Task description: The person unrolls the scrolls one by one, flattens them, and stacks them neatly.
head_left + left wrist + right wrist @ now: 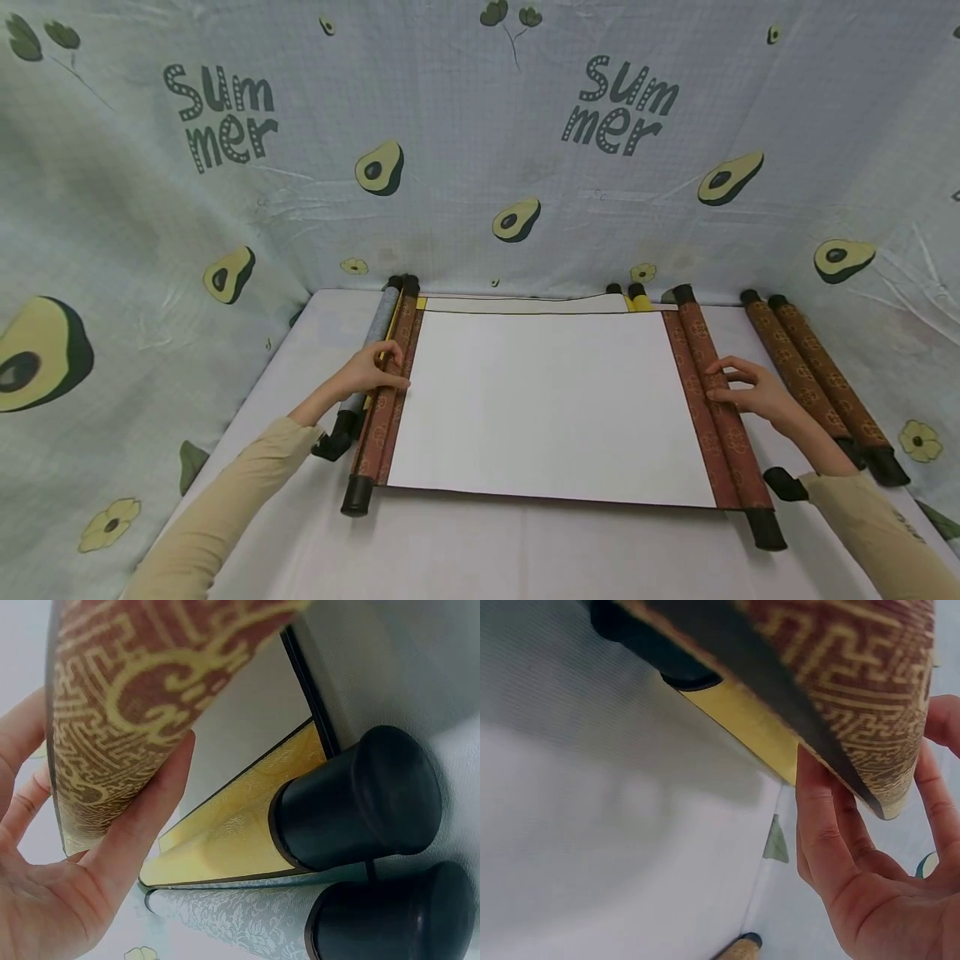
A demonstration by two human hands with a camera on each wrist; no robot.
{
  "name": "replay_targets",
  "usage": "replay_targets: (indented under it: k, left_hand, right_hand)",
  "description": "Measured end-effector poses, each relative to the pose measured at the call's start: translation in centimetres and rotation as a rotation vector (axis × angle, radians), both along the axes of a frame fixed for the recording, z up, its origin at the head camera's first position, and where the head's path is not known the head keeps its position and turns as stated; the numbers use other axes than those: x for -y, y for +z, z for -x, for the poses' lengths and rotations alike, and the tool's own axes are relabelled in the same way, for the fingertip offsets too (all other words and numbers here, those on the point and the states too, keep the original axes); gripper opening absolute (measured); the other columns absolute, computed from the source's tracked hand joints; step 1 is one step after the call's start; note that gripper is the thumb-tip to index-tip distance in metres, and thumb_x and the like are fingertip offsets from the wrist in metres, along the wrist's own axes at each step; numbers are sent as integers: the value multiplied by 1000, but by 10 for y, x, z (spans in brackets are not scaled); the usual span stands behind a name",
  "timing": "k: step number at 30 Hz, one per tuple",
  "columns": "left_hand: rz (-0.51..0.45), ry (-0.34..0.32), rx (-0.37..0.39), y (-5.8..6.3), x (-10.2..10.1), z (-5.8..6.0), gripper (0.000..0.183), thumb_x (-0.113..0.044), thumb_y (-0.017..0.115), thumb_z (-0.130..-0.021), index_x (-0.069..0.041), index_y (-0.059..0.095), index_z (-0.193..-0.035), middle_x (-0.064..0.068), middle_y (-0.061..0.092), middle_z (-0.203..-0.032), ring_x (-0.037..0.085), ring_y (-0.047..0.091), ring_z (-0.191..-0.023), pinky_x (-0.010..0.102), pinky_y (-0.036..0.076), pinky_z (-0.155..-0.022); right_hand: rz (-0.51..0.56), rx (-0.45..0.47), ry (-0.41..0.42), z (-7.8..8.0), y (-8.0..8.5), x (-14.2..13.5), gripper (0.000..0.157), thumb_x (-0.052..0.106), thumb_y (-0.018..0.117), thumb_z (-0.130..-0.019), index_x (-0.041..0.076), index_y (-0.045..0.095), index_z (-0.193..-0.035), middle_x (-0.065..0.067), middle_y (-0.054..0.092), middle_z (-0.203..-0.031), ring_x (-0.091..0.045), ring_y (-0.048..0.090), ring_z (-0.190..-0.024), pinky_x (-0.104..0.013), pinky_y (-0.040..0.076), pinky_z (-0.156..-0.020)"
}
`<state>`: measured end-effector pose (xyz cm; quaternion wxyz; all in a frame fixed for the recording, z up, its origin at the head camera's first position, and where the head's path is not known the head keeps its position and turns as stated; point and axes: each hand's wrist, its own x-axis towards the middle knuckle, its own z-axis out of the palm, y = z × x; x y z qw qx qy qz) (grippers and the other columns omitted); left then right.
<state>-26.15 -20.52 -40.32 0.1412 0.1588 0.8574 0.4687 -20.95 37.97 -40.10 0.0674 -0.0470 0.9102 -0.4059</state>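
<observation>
An unrolled hanging scroll with blank white paper (555, 400) spans the middle of the head view, its patterned red-brown rollers capped in black. My left hand (371, 369) grips the left roller (384, 421), thumb on one side and fingers on the other. At the opposite end, the right roller (723, 417) is held between the thumb and fingers of my right hand (757, 392). Both wrist views show the brocade ends raised above the table. Below the left end lie a yellow scroll (217, 851) and a grey-blue scroll (240, 915) with black knobs.
Two rolled brown scrolls (798, 367) lie side by side at the table's right edge. The white table (480, 554) meets a hanging cloth (465, 117) printed with avocados, which rises behind and at both sides. Yellow scroll ends (641, 302) show behind the held scroll.
</observation>
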Motion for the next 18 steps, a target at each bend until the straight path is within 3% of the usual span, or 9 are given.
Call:
replay_targets:
  k: [7,14,18]
  left_hand:
    - [5,-27,-75,-2,1,1,32,-1,69,-73,6,42,-87,16,40,-81,12,25,-51,28,30,-49]
    - [14,4,-21,2,5,1,32,-3,70,-73,2,41,-88,3,33,-65,9,28,-46,25,30,-42]
    - [15,7,-2,3,5,1,31,-2,68,-74,2,41,-89,2,33,-64,10,30,-46,24,30,-41]
  right_hand:
    - [-2,6,-5,-1,0,-1,42,26,60,-84,2,44,-115,-28,35,-126,-44,38,-111,-47,48,-72]
    - [2,29,-2,-1,0,-4,41,25,60,-85,2,43,-115,-28,34,-127,-44,37,-111,-48,47,-73]
    - [9,34,-3,0,-2,-5,41,25,60,-85,3,43,-115,-29,34,-127,-45,37,-111,-48,48,-72]
